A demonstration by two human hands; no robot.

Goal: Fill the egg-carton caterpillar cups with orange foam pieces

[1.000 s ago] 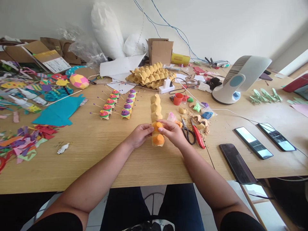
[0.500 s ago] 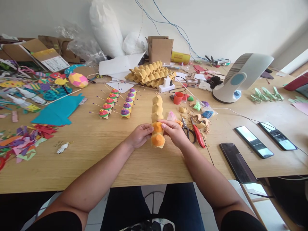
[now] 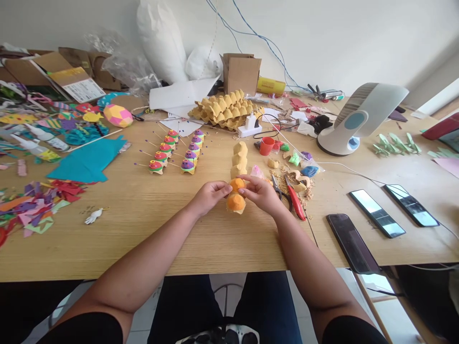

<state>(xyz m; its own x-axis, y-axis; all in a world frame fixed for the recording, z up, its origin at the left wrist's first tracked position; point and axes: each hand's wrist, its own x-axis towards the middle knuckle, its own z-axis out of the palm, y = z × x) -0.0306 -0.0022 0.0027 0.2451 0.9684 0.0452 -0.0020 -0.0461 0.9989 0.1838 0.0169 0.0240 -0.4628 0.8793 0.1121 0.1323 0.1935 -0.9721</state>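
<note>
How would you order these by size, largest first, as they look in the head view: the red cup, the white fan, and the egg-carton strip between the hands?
1. White fan
2. Egg-carton strip, even though partly covered
3. Red cup

Light: bright, diffuse, is washing evenly over the worktop (image 3: 125,243) | Glare: two phones (image 3: 377,213) toward the right end are mirroring white | Shade: darkness is gathering below the front-left edge | Detail: egg-carton strip (image 3: 240,156) is losing fine texture; paper scraps (image 3: 38,204) by the left edge are smearing
</note>
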